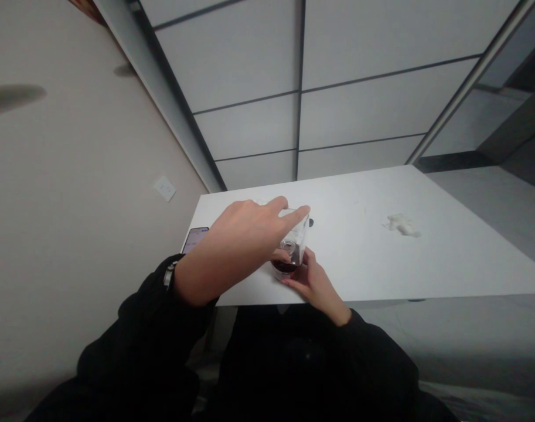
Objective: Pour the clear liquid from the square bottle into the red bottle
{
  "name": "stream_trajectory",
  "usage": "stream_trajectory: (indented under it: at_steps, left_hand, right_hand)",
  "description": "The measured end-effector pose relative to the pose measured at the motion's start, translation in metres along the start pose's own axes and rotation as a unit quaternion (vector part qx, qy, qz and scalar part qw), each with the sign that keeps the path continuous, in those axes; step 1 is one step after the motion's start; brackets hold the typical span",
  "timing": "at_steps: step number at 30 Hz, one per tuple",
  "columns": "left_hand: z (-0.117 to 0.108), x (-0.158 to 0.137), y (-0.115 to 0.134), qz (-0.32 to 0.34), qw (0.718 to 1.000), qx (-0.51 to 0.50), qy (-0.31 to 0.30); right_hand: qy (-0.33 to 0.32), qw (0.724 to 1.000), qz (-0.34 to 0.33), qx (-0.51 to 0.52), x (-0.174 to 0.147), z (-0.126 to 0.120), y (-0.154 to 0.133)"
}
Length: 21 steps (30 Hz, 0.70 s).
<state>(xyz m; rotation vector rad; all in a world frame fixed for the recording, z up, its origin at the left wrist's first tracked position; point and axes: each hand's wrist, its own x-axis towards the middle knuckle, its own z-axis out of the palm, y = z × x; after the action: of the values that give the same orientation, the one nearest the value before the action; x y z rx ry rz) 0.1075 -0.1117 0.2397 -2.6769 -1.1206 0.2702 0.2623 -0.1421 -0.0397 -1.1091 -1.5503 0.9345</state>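
My left hand (252, 234) is closed around a clear, boxy bottle (297, 237), with its fingers over the top and far side. The bottle tilts, and its round mouth points down and toward me. Directly below it is a small round glass jar (282, 274) with dark reddish contents. My right hand (315, 281) grips that jar from the right, at the table's near edge. Whether bottle and jar touch, I cannot tell. My left hand hides part of both. Just past the bottle lies a small dark round piece (311, 223).
A phone (195, 239) with a lit screen lies at the white table's (350, 264) left edge, partly behind my left wrist. A crumpled white tissue (401, 224) is on the right. Panelled doors (355, 117) stand behind the table, and a wall with a socket (164, 189) is at left.
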Motion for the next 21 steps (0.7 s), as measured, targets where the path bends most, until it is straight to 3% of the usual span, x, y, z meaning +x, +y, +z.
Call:
stream_trajectory:
  at_steps: [5, 9, 11, 16, 21]
  left_hand:
    - [0.029, -0.008, -0.028, -0.030, 0.995, -0.094, 0.024]
    - [0.075, -0.020, -0.056, -0.077, 0.959, -0.271, 0.045]
    - [0.101, -0.027, -0.065, -0.084, 0.924, -0.368, 0.070]
    - [0.164, -0.035, -0.076, -0.070, 0.803, -0.584, 0.093]
    - [0.221, -0.018, -0.083, -0.131, 0.747, -0.643, 0.106]
  right_hand:
    - [-0.010, 1.000, -0.008, -0.005, 0.000, -0.002, -0.002]
    - [-0.003, 1.000, -0.022, -0.012, 0.000, -0.001, 0.000]
    - [-0.003, 1.000, -0.020, -0.009, 0.000, 0.001, 0.002]
    - [-0.002, 1.000, -0.016, -0.014, -0.003, 0.001, 0.008]
    - [-0.001, 0.998, -0.021, -0.054, -0.005, -0.002, 0.011]
